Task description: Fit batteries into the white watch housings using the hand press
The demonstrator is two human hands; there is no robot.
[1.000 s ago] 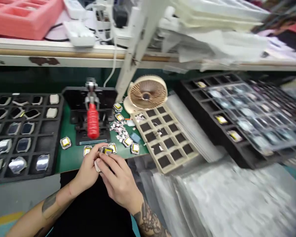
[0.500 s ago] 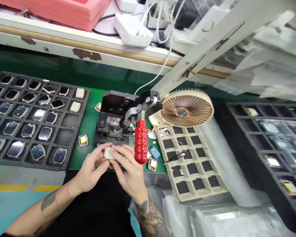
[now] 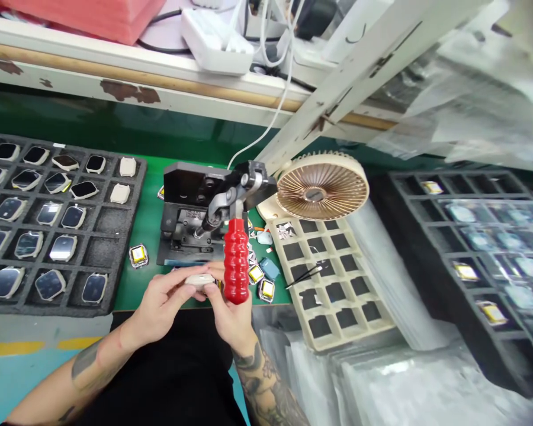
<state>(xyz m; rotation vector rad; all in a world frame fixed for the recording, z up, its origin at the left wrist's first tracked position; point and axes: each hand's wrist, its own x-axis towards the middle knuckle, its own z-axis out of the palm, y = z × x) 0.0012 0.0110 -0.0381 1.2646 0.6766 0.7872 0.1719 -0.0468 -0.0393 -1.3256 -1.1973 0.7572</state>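
Both hands hold a cream-coloured smartwatch case (image 3: 199,280), tipped so that its side edge shows. My left hand (image 3: 160,305) is closed on its left end, thumb below and fingers over the top. My right hand (image 3: 231,319) pinches its right end; the red handle (image 3: 237,263) of a toggle clamp hides part of these fingers. Just beyond the hands stands the black clamp fixture (image 3: 186,222). An opened watch part with a yellow piece (image 3: 138,255) lies left of the fixture, and a similar part (image 3: 266,290) lies to the right.
A dark foam tray (image 3: 102,248) with several watches is at the left. The beige compartment tray (image 3: 308,340) holds black tweezers (image 3: 306,274). Behind it stands a beige fan (image 3: 322,186). A black tray (image 3: 430,222) is at far right, plastic bags (image 3: 395,384) at front right.
The watch case has been turned from its flat back facing up to its edge facing me, still in both hands. The whole view has shifted, so the surroundings sit further left.
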